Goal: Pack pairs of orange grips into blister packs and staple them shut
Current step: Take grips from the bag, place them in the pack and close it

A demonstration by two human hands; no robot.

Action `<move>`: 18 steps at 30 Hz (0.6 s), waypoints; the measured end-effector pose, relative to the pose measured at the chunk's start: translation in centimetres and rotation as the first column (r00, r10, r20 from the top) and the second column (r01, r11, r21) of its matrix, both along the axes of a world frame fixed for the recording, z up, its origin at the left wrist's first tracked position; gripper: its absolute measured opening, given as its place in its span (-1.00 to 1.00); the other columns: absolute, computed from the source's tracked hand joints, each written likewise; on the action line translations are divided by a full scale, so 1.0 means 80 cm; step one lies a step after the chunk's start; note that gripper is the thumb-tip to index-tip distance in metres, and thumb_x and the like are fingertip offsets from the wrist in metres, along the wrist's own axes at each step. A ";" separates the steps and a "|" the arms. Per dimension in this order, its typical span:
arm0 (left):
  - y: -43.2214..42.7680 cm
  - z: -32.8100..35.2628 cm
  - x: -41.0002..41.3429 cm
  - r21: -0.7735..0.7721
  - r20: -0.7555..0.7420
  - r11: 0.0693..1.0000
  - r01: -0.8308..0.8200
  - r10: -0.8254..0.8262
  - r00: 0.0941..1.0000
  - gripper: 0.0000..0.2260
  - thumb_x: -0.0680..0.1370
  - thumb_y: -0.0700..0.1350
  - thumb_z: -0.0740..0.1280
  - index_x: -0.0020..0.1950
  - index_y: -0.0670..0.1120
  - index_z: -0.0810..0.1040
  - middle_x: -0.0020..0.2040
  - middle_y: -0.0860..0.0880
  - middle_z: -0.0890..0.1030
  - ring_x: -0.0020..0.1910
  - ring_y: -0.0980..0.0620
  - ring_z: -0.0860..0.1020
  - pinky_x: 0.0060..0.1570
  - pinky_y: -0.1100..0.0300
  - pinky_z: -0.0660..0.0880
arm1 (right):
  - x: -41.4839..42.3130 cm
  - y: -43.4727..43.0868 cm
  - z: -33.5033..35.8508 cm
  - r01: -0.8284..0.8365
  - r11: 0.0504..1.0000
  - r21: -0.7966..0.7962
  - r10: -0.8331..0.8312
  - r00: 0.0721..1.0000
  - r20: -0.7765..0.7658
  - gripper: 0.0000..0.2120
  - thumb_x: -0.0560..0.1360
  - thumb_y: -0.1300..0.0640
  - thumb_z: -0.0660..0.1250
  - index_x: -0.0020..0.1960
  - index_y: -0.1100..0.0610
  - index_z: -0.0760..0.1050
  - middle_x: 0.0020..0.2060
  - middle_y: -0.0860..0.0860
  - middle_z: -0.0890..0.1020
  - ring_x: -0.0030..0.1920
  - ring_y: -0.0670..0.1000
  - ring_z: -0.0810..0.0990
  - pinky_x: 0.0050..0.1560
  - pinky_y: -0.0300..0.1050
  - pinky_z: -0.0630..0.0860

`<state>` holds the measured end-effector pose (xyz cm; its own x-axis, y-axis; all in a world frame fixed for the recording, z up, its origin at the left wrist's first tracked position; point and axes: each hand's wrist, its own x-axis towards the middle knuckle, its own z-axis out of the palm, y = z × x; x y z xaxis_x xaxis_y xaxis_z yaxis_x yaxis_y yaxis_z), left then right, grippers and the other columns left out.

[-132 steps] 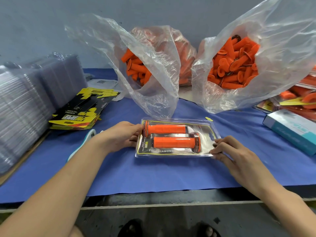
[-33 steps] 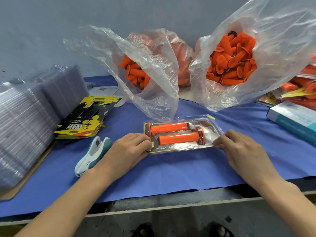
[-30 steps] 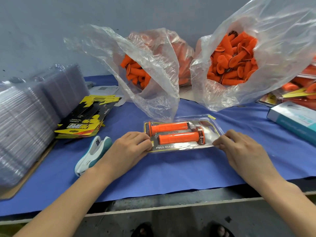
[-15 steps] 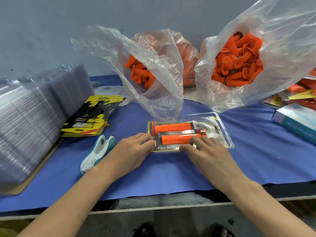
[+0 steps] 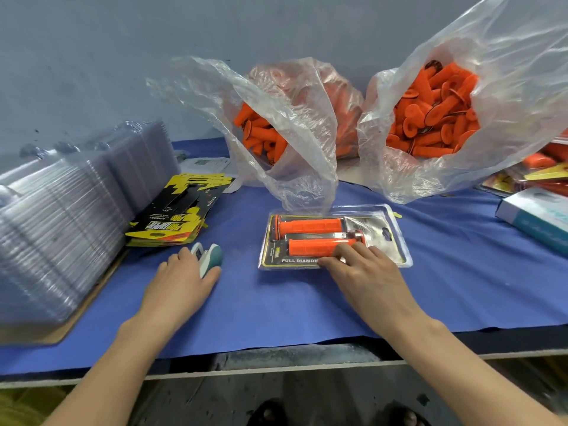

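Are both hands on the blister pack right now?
No, only the right hand rests on the blister pack; the left hand holds the stapler off to the pack's left.

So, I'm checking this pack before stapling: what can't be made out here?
Head view:
- stapler: mostly hidden under the left hand.
- blister pack print: its end covered by the right hand.
- any staples: too small to tell.
- finished packs: cut off by the right edge.
- clear blister stack: blurred, uncountable.

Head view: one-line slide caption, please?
Right hand presses the filled blister pack; left hand grips the stapler beside it.
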<state>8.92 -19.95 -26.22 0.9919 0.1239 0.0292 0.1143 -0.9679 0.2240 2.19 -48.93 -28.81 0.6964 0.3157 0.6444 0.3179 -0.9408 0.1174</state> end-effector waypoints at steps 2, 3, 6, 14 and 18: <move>-0.001 0.017 0.002 -0.359 -0.075 0.933 -0.021 -0.006 0.997 -0.51 0.50 0.24 0.28 0.02 -0.21 0.49 -0.05 -0.24 0.61 -0.09 -0.22 0.57 -0.08 -0.07 0.51 | 0.002 0.001 0.000 0.012 0.999 0.041 -0.012 1.000 0.001 -0.69 0.32 0.30 0.52 0.01 0.02 0.65 -0.17 -0.02 0.57 -0.18 0.08 0.56 -0.21 -0.07 0.47; -0.004 0.027 -0.003 -0.617 -0.156 0.783 -0.073 -0.031 0.987 -0.49 0.48 0.23 0.31 0.01 -0.24 0.55 -0.12 -0.25 0.64 -0.16 -0.22 0.62 -0.14 -0.10 0.57 | 0.004 0.001 0.000 0.015 0.998 0.065 -0.015 1.000 -0.004 -0.69 0.33 0.29 0.52 0.00 0.02 0.65 -0.17 -0.03 0.57 -0.18 0.08 0.56 -0.21 -0.06 0.48; -0.019 0.044 -0.027 -0.916 -0.363 0.299 -0.267 -0.334 0.870 -0.56 0.39 0.17 0.42 0.06 -0.15 0.67 -0.14 -0.20 0.63 -0.34 -0.14 0.61 -0.43 0.07 0.54 | 0.011 0.000 0.001 0.030 0.991 0.128 -0.024 0.998 -0.050 -0.76 0.39 0.26 0.52 -0.01 0.00 0.66 -0.16 -0.04 0.58 -0.17 0.11 0.58 -0.23 0.00 0.54; -0.070 0.052 -0.064 -0.902 -0.426 0.208 -0.379 -0.577 0.697 -0.64 0.54 0.13 0.28 0.20 -0.07 0.55 -0.14 -0.21 0.53 -0.43 -0.04 0.43 -0.52 0.24 0.41 | 0.014 0.001 0.005 0.038 0.988 0.148 -0.024 0.995 -0.092 -0.78 0.42 0.22 0.50 0.00 -0.04 0.67 -0.15 -0.06 0.58 -0.17 0.10 0.56 -0.24 0.01 0.53; -0.087 0.043 -0.064 -0.913 -0.406 0.204 -0.353 -0.517 0.753 -0.62 0.55 0.19 0.27 0.12 -0.09 0.57 -0.22 -0.15 0.51 -0.44 -0.01 0.43 -0.53 0.25 0.39 | 0.010 0.002 0.007 0.029 0.995 0.098 -0.020 0.996 -0.089 -0.76 0.42 0.24 0.47 0.01 -0.05 0.65 -0.14 -0.05 0.58 -0.15 0.11 0.56 -0.22 0.02 0.52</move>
<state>3.83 -26.90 -22.81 0.7196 -0.4635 -0.5171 0.5518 -0.0704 0.8310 2.95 -48.78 -28.28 0.7586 0.2357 0.6075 0.2996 -0.9541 -0.0038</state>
